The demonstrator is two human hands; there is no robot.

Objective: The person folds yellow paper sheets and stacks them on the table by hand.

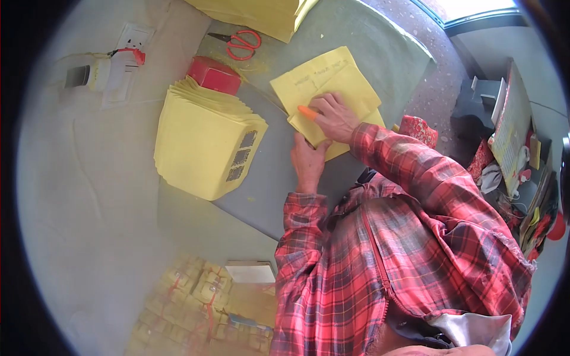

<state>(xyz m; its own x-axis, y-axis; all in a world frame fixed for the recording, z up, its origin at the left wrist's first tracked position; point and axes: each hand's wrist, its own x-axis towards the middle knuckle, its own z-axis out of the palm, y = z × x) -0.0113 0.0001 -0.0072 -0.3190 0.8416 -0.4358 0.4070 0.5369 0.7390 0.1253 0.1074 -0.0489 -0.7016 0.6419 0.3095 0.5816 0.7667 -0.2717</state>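
Observation:
Folded yellow paper with faint writing lies on the grey work surface under my hands. My left hand pinches its near edge, thumb on top and the fingers partly hidden beneath. On top of the paper, my right hand presses with bent fingers along a folded flap. An orange cover, like a finger cot, shows at the end of one right digit. To the left stands a fanned stack of yellow folded paper with dark printed squares on one side.
Behind the stack sits a red box, with red-handled scissors beyond it. More yellow paper lies at the far edge. Tied yellow bundles and a white-topped box are at lower left. Clutter stands at right.

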